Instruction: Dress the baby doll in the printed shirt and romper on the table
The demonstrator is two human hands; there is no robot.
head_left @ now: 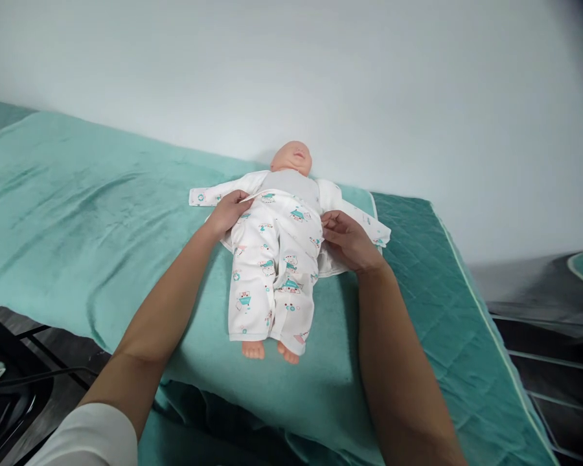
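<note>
A baby doll [291, 157] lies on its back, head toward the wall and bare feet toward me. White printed baby pants [284, 259] cover its legs and reach up over the belly. Under its back and arms lies a white baby jacket [359, 217], open at the front, sleeves spread to both sides. My left hand [232, 212] pinches the pants' waistband at the doll's left-hand side in view. On the other side, my right hand [344, 236] has thumb and fingers closed at the pants' upper edge.
A light green blanket [126, 226] covers most of the bed, over a darker quilted green cover [432, 291] at right. Behind stands a white wall [291, 71]. A black chair-like object [10, 388] is at lower left, and a slatted dark surface [554, 362] at right.
</note>
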